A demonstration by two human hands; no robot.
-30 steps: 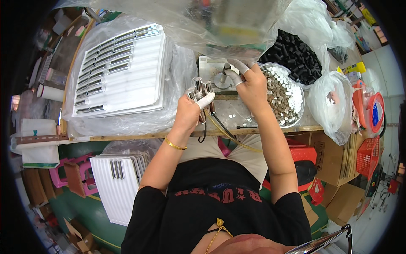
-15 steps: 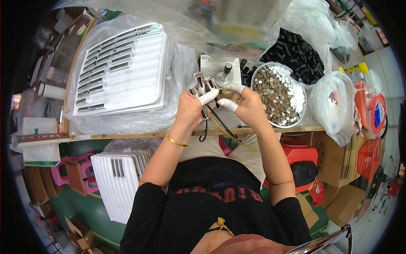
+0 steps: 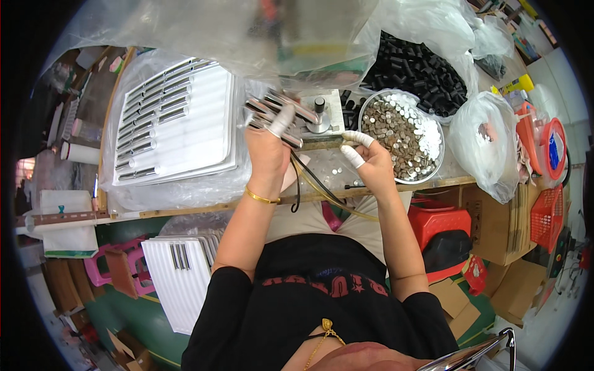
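Observation:
My left hand (image 3: 270,143) is closed around several shiny chrome metal tubes (image 3: 291,104), which fan out above the fingers. White covers wrap the fingertips of both hands. To the right, my right hand (image 3: 371,159) has its thumb and forefinger brought close in a pinch; whatever sits between them is too small to make out. Between the hands stands a small fixture with a pale base plate (image 3: 335,117) and an upright black-topped post (image 3: 319,105). Beside my right hand is a clear round tub (image 3: 440,162) of small brown and white discs (image 3: 396,133).
White ridged foam trays (image 3: 213,123) with rows of chrome tubes lie at left. Black short tubes (image 3: 421,77) are heaped at the back right. Plastic sheeting (image 3: 204,31) hangs across the far side. Cables (image 3: 322,185) cross the table's front edge near a few loose discs (image 3: 336,170).
My hands have moved apart. The left has swung up and left with the tubes, now tilted and fanned out; the right has drawn away from them toward the tub.

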